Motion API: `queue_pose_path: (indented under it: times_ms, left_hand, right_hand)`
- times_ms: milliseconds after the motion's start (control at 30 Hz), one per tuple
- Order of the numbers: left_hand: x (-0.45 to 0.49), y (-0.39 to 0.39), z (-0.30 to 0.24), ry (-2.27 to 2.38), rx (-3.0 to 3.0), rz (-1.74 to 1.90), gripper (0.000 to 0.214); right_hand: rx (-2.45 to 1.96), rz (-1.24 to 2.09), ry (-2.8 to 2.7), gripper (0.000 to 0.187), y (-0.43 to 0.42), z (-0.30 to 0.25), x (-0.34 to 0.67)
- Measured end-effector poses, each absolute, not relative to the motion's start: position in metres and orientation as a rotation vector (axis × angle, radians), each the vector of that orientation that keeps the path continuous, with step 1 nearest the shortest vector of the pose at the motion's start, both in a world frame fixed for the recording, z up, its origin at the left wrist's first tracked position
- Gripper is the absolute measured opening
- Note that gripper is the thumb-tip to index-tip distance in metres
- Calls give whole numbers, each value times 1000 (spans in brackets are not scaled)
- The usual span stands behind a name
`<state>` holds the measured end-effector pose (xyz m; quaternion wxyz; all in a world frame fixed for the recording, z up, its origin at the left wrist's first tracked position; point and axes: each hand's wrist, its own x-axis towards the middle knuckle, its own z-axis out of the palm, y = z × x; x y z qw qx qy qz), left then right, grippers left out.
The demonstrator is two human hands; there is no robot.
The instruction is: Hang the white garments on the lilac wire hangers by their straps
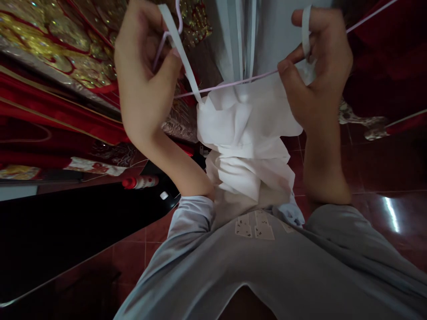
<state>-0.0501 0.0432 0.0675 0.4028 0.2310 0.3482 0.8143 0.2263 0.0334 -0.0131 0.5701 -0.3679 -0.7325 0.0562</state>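
Observation:
A white garment point(245, 120) with thin straps hangs in folds in front of me. My left hand point(147, 75), at the upper left, has its fingers curled, with one white strap point(183, 55) running taut from them to the garment. A bent lilac piece like a hanger hook point(179, 20) passes behind those fingers. My right hand point(320, 66) is curled, and another white strap point(306, 31) loops over its fingers. Its thumb meets a thin lilac rod or cord point(233, 83) that crosses above the garment; I cannot tell which it is.
Red and gold sequined garments point(66, 53) crowd the left, and dark red cloth point(383, 66) hangs at the right. Below left is a black surface point(83, 231) with a red-capped bottle point(142, 182) near its edge. Red tiles point(367, 173) cover the floor.

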Motion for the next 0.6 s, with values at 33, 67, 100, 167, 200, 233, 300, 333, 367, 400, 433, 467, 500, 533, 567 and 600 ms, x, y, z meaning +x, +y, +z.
queue_pose_path:
  times_ms: [33, 67, 100, 167, 200, 233, 300, 333, 367, 400, 433, 467, 500, 533, 567, 600]
  left_hand:
    - [-47, 44, 74, 880, 625, 1986, 21]
    - [-44, 44, 79, 889, 728, 1865, 28]
    - [-43, 44, 83, 892, 882, 1721, 34]
    - [-46, 44, 86, 890, 1221, 1482, 39]
    - [-49, 43, 84, 899, 1356, 1437, 38]
    - [-53, 43, 80, 920, 1441, 1456, 38]
    - [-60, 43, 67, 996, 1467, 1560, 38]
    - [-62, 43, 58, 1037, 1434, 1605, 38]
    - [-64, 44, 50, 1063, 1371, 1657, 37]
    - [-64, 44, 41, 1072, 1274, 1716, 35]
    - [-62, 45, 32, 1072, 1156, 1772, 34]
    - [-59, 45, 23, 1061, 1039, 1818, 34]
    - [-55, 45, 16, 1038, 943, 1844, 34]
    - [-50, 44, 9, 1004, 886, 1843, 33]
    - [-44, 43, 2, 963, 877, 1825, 32]
    - [-37, 40, -3, 920, 913, 1794, 30]
  right_hand:
    - [-778, 85, -1729, 47, 35, -14, 228]
    - [-733, 60, -1740, 49, 36, -15, 229]
    - [-728, 54, -1746, 50, 36, -16, 229]
    - [-758, 43, -1759, 52, 36, -18, 228]
    - [-786, 37, -1760, 52, 35, -18, 226]
    - [-812, 33, -1761, 51, 34, -18, 223]
    - [-835, 14, -1757, 49, 34, -19, 219]
    - [-828, 2, -1751, 48, 34, -20, 217]
    - [-819, -5, -1749, 47, 35, -21, 216]
    - [-808, -9, -1746, 47, 36, -21, 216]
    - [-813, 3, -1748, 46, 36, -22, 216]
    - [-832, 21, -1740, 44, 37, -23, 217]
    - [-862, 46, -1734, 42, 37, -23, 217]
    - [-889, 67, -1724, 41, 36, -24, 218]
    - [-913, 88, -1711, 40, 35, -24, 217]
    - [-923, 98, -1693, 41, 33, -23, 217]
